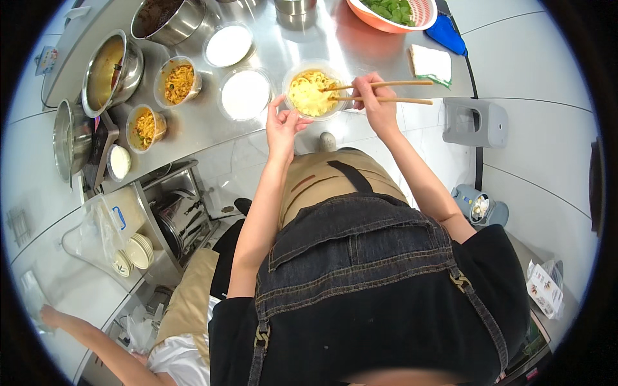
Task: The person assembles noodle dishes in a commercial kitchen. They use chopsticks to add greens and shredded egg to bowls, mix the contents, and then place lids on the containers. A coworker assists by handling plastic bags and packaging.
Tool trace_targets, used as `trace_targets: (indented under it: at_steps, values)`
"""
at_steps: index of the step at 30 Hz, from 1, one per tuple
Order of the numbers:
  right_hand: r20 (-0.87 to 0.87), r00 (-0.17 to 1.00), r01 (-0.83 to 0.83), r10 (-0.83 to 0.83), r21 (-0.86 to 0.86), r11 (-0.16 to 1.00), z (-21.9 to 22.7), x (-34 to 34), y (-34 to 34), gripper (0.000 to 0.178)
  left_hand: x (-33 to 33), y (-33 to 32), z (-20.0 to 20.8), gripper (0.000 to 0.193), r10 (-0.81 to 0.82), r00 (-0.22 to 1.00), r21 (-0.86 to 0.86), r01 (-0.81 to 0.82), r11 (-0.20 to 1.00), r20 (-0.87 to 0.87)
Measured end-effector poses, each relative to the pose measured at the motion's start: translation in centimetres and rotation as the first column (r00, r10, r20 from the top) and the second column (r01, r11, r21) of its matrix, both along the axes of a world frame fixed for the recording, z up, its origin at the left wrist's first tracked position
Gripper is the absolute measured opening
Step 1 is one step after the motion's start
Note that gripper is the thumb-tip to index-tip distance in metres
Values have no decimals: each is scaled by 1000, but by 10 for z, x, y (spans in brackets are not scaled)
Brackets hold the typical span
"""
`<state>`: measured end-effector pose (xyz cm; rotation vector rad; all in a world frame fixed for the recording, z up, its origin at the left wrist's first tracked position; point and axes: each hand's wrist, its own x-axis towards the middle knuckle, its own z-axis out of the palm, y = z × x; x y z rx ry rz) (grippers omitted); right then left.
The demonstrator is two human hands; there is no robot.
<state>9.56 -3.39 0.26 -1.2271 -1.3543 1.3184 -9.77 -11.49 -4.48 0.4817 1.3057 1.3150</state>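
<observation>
Left hand [283, 128] half-curled against near-left side of clear bowl [335, 72], grip unclear | right hand [375, 103] grips chopsticks [402, 83], tips in yellow noodles [308, 95] | bowl at near edge of table [199, 125]

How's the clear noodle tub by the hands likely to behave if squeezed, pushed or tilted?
The clear tub looks like thin plastic, so a firm squeeze would probably flex it. On the smooth, shiny metal table, it would likely slide rather than grip. The loosely piled yellow noodles look soft and would probably shift if it tilts.
</observation>
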Motion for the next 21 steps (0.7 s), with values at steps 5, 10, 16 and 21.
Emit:
trace_targets:
  at_steps: [5, 10, 16, 21]
  values:
    - [230, 943, -301, 241, 283, 911, -17, -5, 2, 14, 12, -2, 1, 41, 37, 999, -26, -37, 999, -2]
    - [621, 745, -636, 244, 552, 539, -9, -6, 32, 14, 23, 0, 0, 42, 137, 990, 2, -138, 990, 41]
    - [372, 927, -228, 52, 447, 865, 31, 23, 1, 9, 33, -1, -1, 43, 211, 977, 11, -211, 977, 20]
    - [-46, 993, 110, -107, 72, 991, -42, -2, 48, 20, 28, 5, 7, 42, 93, 992, -33, -96, 995, -80]
